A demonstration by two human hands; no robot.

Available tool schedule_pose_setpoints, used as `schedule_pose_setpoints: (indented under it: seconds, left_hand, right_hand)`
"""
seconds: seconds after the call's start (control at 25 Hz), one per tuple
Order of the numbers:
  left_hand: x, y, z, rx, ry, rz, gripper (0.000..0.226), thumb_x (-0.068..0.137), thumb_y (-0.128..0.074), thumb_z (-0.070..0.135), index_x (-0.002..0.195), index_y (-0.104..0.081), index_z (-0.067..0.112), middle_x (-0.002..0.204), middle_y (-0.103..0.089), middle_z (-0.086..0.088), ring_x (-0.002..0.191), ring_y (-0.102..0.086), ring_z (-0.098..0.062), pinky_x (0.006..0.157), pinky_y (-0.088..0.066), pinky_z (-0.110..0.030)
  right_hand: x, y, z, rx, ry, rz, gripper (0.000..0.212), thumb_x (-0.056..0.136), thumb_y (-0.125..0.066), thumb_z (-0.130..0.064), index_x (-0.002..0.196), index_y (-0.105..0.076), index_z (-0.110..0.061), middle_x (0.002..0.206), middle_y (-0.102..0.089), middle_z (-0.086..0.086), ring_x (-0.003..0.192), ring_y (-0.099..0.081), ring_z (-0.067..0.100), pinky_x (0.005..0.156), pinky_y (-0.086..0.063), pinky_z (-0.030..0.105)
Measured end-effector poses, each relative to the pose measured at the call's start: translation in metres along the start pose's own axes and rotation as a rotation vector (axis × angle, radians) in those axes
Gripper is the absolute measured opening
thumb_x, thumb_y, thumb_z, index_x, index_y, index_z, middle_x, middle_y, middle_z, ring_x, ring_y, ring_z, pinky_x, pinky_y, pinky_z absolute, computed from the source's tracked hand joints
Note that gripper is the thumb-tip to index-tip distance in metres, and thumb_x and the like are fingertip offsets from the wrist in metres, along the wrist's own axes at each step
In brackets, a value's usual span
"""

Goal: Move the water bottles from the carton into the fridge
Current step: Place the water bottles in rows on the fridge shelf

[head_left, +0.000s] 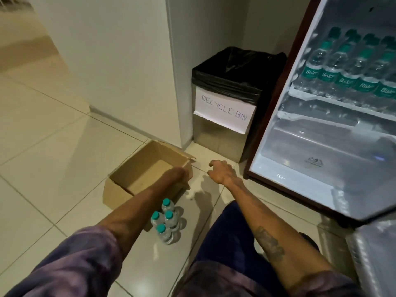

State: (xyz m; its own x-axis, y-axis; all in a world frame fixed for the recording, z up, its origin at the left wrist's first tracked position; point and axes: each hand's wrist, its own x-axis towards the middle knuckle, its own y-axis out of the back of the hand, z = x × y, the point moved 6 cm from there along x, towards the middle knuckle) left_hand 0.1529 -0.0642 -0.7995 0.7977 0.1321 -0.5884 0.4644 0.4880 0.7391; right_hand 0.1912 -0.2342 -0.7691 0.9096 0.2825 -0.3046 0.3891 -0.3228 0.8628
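**Item:** water bottles (165, 221), four, small, teal-capped, upright in a tight cluster on the floor tiles (53, 157), just beside the carton (115, 191), which shows empty.
**Handling, as judged:** light, thin-walled, apt to dent and slip. Take each round the body, below the cap.
**Fridge** (300, 179): open, with a stocked row (347, 67) on one shelf.
**Your right hand** (221, 171): loosely curled, holding nothing.
**Your left hand** (176, 175): at the carton's rim; its grip cannot be told.
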Motion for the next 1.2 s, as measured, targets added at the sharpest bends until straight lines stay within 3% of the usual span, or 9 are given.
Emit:
schedule_pose_setpoints:
  seconds: [0.08, 0.16, 0.28, 0.68, 0.84, 1.08, 1.2]
  left_hand:
    - [-0.004, -0.012, -0.031, 0.002, 0.029, 0.026, 0.040, 0.090, -0.066, 0.010, 0.128, -0.061, 0.000, 0.130, -0.061, -0.016, 0.114, -0.061, -0.030, 0.095, -0.052, -0.033]
    - [-0.010, -0.027, -0.047, 0.027, 0.016, 0.007, 0.045, 0.092, -0.066, 0.013, 0.135, -0.054, 0.007, 0.135, -0.057, -0.013, 0.115, -0.058, -0.024, 0.090, -0.052, -0.023]
    - [-0.010, -0.052, -0.062, 0.142, -0.011, -0.005, 0.051, 0.093, -0.065, 0.023, 0.140, -0.047, 0.013, 0.136, -0.052, -0.009, 0.123, -0.052, -0.023, 0.102, -0.045, -0.030]
    - [-0.002, -0.080, -0.072, 0.170, -0.008, 0.103, 0.040, 0.095, -0.063, 0.021, 0.131, -0.054, 0.009, 0.133, -0.052, -0.010, 0.119, -0.054, -0.022, 0.102, -0.047, -0.030]
    - [-0.005, -0.070, -0.064, 0.078, -0.014, 0.101, 0.039, 0.088, -0.071, 0.018, 0.123, -0.055, 0.010, 0.128, -0.051, -0.008, 0.107, -0.052, -0.019, 0.089, -0.048, -0.026]
    - [-0.006, -0.029, 0.002, -0.019, -0.131, 0.102, 0.037, 0.087, -0.071, 0.015, 0.120, -0.062, 0.001, 0.120, -0.064, -0.015, 0.110, -0.062, -0.026, 0.095, -0.054, -0.035]
    - [-0.008, -0.002, 0.040, -0.089, -0.217, 0.130, 0.038, 0.090, -0.069, 0.022, 0.116, -0.063, -0.005, 0.108, -0.067, -0.016, 0.096, -0.065, -0.024, 0.089, -0.054, -0.033]
  right_hand:
    - [0.000, -0.022, -0.001, -0.010, 0.013, -0.054, 0.048, 0.093, -0.050, -0.021, 0.141, -0.049, -0.020, 0.138, -0.051, 0.013, 0.120, -0.053, 0.032, 0.095, -0.044, 0.038]
    - [0.000, -0.033, 0.000, -0.013, 0.022, -0.079, 0.049, 0.094, -0.049, -0.021, 0.142, -0.047, -0.020, 0.139, -0.050, 0.013, 0.121, -0.053, 0.032, 0.096, -0.044, 0.037]
    - [0.001, -0.041, 0.005, -0.012, 0.031, -0.086, 0.049, 0.094, -0.049, -0.020, 0.143, -0.047, -0.019, 0.139, -0.052, 0.012, 0.121, -0.054, 0.031, 0.095, -0.045, 0.037]
    - [-0.001, -0.066, 0.005, 0.038, 0.123, -0.146, 0.047, 0.094, -0.050, -0.019, 0.141, -0.048, -0.017, 0.141, -0.052, 0.009, 0.126, -0.051, 0.026, 0.102, -0.045, 0.038]
    - [-0.003, -0.074, 0.002, 0.055, 0.139, -0.166, 0.050, 0.093, -0.053, -0.018, 0.143, -0.045, -0.018, 0.141, -0.051, 0.010, 0.125, -0.052, 0.027, 0.101, -0.046, 0.039]
    - [-0.004, -0.081, -0.007, 0.130, 0.155, -0.251, 0.080, 0.084, -0.071, -0.016, 0.151, -0.028, -0.021, 0.141, -0.051, 0.011, 0.125, -0.051, 0.029, 0.097, -0.044, 0.037]
    - [-0.010, -0.080, -0.008, 0.298, 0.152, -0.186, 0.099, 0.078, -0.079, -0.017, 0.154, -0.017, -0.021, 0.142, -0.050, 0.010, 0.127, -0.051, 0.029, 0.097, -0.044, 0.037]
